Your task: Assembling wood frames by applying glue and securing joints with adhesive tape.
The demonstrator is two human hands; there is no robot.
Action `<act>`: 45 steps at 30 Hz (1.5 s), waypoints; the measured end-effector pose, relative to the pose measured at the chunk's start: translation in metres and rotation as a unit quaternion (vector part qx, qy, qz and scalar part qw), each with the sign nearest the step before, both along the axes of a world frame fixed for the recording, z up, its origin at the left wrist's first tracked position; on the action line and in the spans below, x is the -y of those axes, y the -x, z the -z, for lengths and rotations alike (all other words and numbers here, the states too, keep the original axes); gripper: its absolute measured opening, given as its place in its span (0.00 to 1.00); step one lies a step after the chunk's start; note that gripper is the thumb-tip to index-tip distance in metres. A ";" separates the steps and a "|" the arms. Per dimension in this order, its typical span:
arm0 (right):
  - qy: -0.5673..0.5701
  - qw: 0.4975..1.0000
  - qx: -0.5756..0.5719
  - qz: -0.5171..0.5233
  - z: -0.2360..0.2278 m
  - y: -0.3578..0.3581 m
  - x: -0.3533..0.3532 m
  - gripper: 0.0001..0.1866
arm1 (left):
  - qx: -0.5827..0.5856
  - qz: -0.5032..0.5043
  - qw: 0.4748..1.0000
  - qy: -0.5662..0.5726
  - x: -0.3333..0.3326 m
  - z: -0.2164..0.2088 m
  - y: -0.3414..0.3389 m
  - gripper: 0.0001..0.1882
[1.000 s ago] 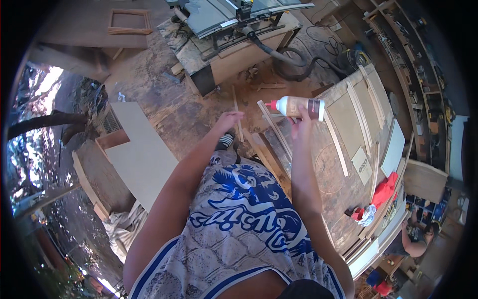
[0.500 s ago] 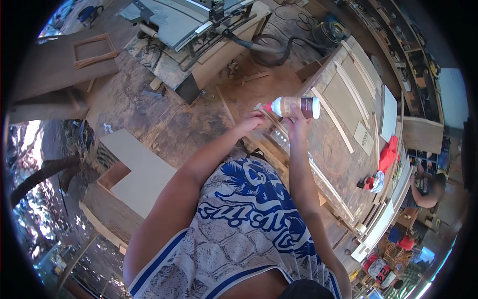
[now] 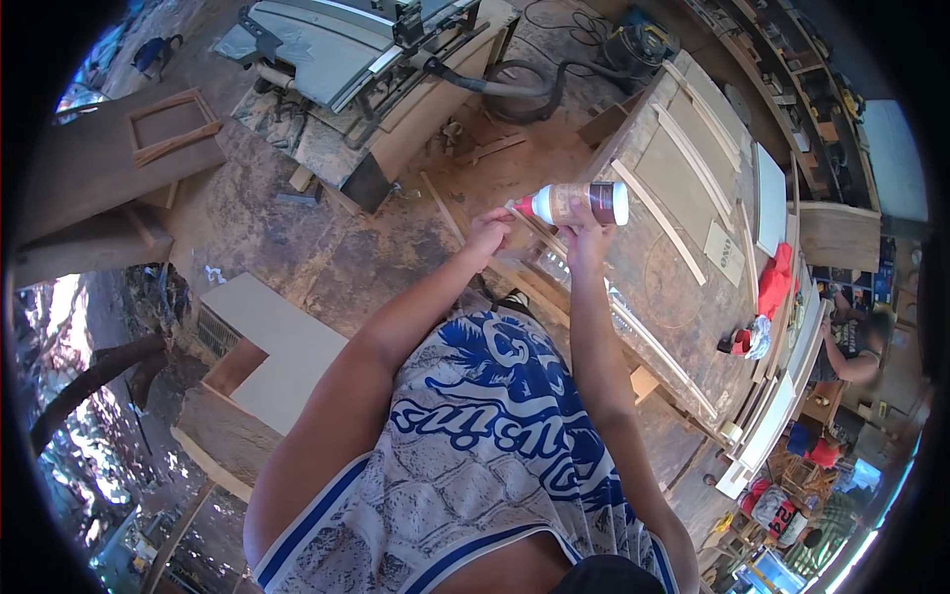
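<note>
My right hand [image 3: 588, 238] is closed around a white glue bottle [image 3: 579, 204] with a brown label and a red cap. The bottle lies on its side, its nozzle toward my left hand [image 3: 488, 238]. That hand is closed on the end of a thin wooden strip [image 3: 537, 232], just below the nozzle. From there the strip runs toward the workbench edge, partly hidden by my right hand and forearm. Whether glue is coming out is too small to see.
Several wooden strips [image 3: 683, 148] lie across the workbench [image 3: 673, 267], with a red cloth [image 3: 777, 280] at its right. A table saw [image 3: 336, 49] with a hose stands beyond. An L-shaped white panel [image 3: 282, 337] lies at left. Another person [image 3: 849, 346] is at far right.
The bottle and both hands have shifted slightly left in the picture, and the bottle sits a little higher. My grip looks the same. The surroundings have shifted slightly with my head.
</note>
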State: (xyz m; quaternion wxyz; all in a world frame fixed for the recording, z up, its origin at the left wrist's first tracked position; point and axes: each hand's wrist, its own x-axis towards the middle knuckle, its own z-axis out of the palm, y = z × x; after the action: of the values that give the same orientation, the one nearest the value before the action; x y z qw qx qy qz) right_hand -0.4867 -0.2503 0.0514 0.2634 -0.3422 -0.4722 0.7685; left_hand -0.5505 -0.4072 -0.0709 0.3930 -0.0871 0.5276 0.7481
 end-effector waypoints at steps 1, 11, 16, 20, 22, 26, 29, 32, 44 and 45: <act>-0.005 1.000 0.000 0.005 0.000 0.000 0.001 0.22 | 0.001 0.002 1.000 0.031 0.001 -0.002 0.000 0.22; 0.006 1.000 0.001 0.021 -0.001 -0.006 0.003 0.23 | 0.052 -0.005 0.998 0.017 0.007 -0.003 0.007 0.17; 0.002 1.000 0.000 0.030 -0.003 -0.010 0.003 0.24 | 0.067 0.006 0.997 0.037 0.009 -0.001 0.008 0.12; -0.002 0.999 -0.001 0.049 -0.003 -0.010 0.006 0.22 | 0.058 0.004 0.998 0.032 0.008 -0.002 0.009 0.11; -0.003 0.999 -0.008 0.052 -0.004 -0.010 0.007 0.22 | 0.074 0.000 0.996 0.059 0.007 -0.001 0.010 0.11; 0.003 0.998 -0.004 0.061 -0.004 -0.011 0.007 0.20 | 0.053 0.009 0.997 0.054 0.006 0.000 0.010 0.13; 0.006 0.999 -0.005 0.053 -0.004 -0.014 0.005 0.19 | 0.054 -0.001 0.997 0.062 0.006 0.001 0.009 0.15; 0.002 0.998 0.002 0.064 -0.002 -0.017 0.003 0.18 | 0.059 0.002 0.996 0.074 0.007 0.002 0.010 0.16; 0.007 0.997 0.025 0.069 0.003 -0.025 -0.006 0.17 | 0.077 -0.012 0.993 0.088 0.004 -0.001 0.009 0.12; 0.005 0.997 0.026 0.078 0.003 -0.026 -0.007 0.17 | 0.076 -0.020 0.994 0.079 0.004 -0.001 0.009 0.12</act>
State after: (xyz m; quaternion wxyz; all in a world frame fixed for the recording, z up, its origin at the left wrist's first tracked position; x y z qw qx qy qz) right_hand -0.4610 -0.2438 0.0488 0.3081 -0.3992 -0.4467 0.7390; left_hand -0.5595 -0.4112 -0.0703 0.4089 -0.1853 0.5516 0.7030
